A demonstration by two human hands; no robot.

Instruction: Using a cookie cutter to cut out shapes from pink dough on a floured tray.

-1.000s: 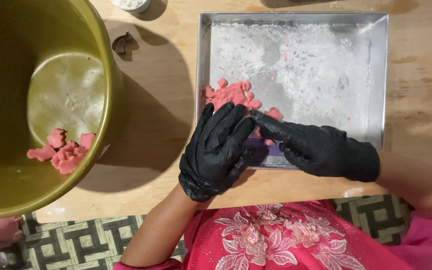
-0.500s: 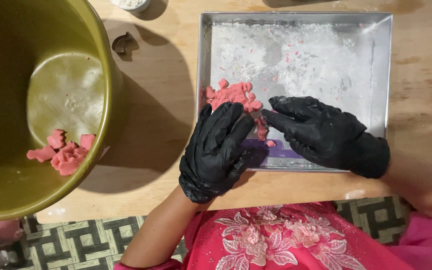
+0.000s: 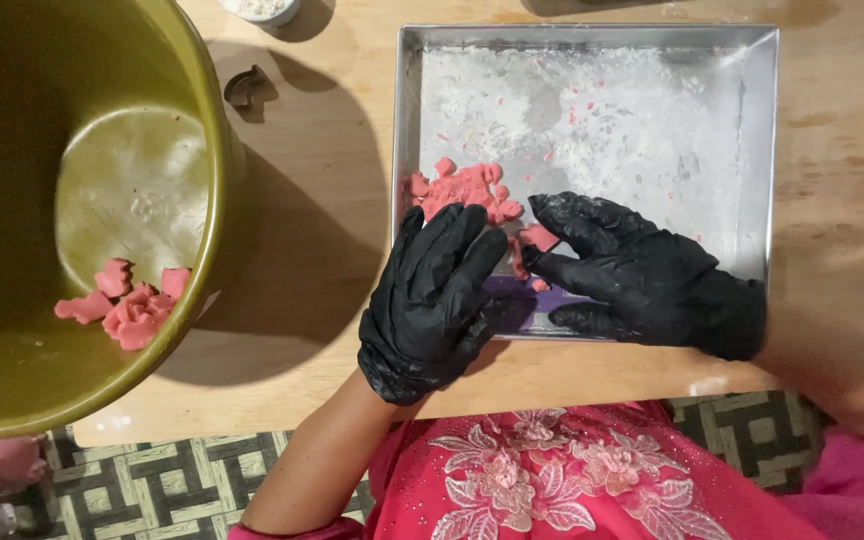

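I look straight down on a pale wooden bench (image 3: pixel 292 330), its grain running across and a few darker stains near the far right edge. A square metal tray (image 3: pixel 762 150) sits on it, dusted inside with white flour and flecked with pink crumbs. My left hand (image 3: pixel 437 300), in a black glove, lies flat with fingers spread over the tray's near left corner, open and gripping nothing that I can see. My right hand (image 3: pixel 642 275), also gloved, reaches in from the right with its fingers loosely curled and apart, resting on the tray floor; it too holds nothing that I can make out. Between and just beyond the fingertips of both hands lies a heap of pink dough pieces (image 3: pixel 462 190), touching the left fingertips, in the tray's near left part.

To the left stands a big olive-green bowl (image 3: pixel 202 180), partly over the bench edge, throwing a broad shadow. More pink pieces (image 3: pixel 122 305) lie at its bottom. A small metal cutter (image 3: pixel 244 88) rests on the bench beside the bowl's rim, and a small white dish (image 3: pixel 262 10) shows at the top edge. Below the bench I see a floor mat (image 3: pixel 162 490) with a green and cream geometric pattern, and my pink embroidered top (image 3: pixel 552 480).
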